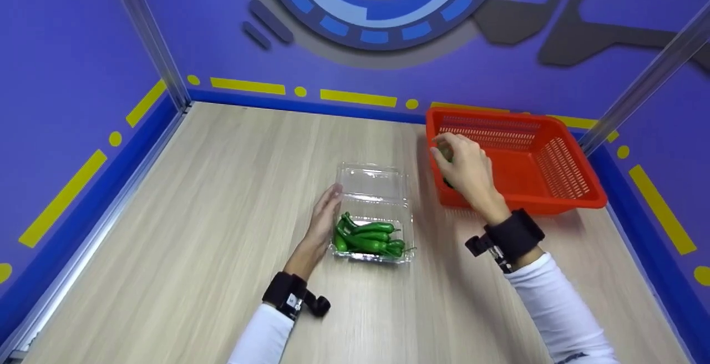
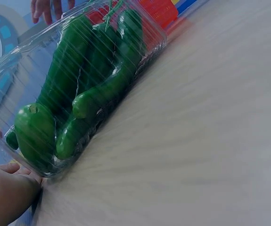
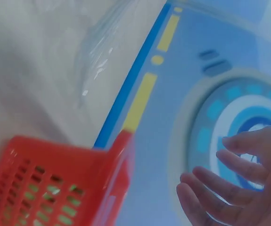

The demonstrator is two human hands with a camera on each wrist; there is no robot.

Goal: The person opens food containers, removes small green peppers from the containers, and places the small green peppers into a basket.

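Note:
A clear plastic clamshell box (image 1: 409, 214) lies with its lid folded back. Several green peppers (image 1: 373, 236) lie in its near half, and in the left wrist view they show through the clear wall. My left hand (image 1: 324, 217) rests along the left side of the box, fingers pointing away from me. Over the left rim of a red basket (image 1: 521, 207) is my right hand (image 1: 466, 164). In the right wrist view its fingers (image 3: 215, 188) are spread and loosely bent, with nothing between them. Something green (image 3: 64, 219) shows through the basket's holes below that hand.
The basket stands at the back right of the wooden table (image 1: 233, 186), close to the blue wall (image 1: 355, 81). Metal posts (image 1: 150, 36) stand at the corners. The box lid (image 1: 371, 182) extends toward the wall, left of the basket.

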